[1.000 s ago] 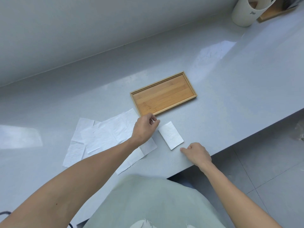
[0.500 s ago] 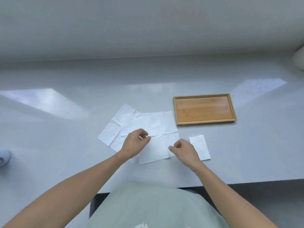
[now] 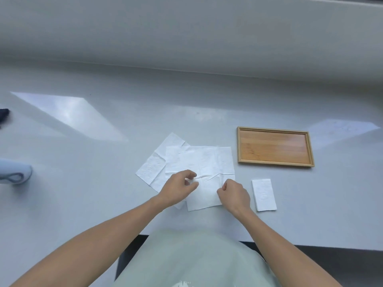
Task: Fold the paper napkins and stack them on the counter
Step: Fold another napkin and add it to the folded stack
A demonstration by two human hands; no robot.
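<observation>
Several unfolded white paper napkins [image 3: 199,162] lie overlapping on the grey counter [image 3: 103,183], the top one creased across its middle. My left hand [image 3: 179,187] pinches the top napkin at its left side near the crease. At the same napkin's right edge my right hand [image 3: 234,192] is closed on the paper. One folded napkin [image 3: 263,194] lies flat just to the right of my right hand, apart from it.
A shallow wooden tray [image 3: 274,147] stands behind the folded napkin on the right. A pale blue object [image 3: 14,175] and a dark item [image 3: 3,113] sit at the far left edge. The wall [image 3: 186,27] runs along the counter's back; the front edge is close to my body.
The view swung left, so the tray now sits at the right. My left hand moved onto the top napkin, and my right hand came from the counter edge to grip its right side.
</observation>
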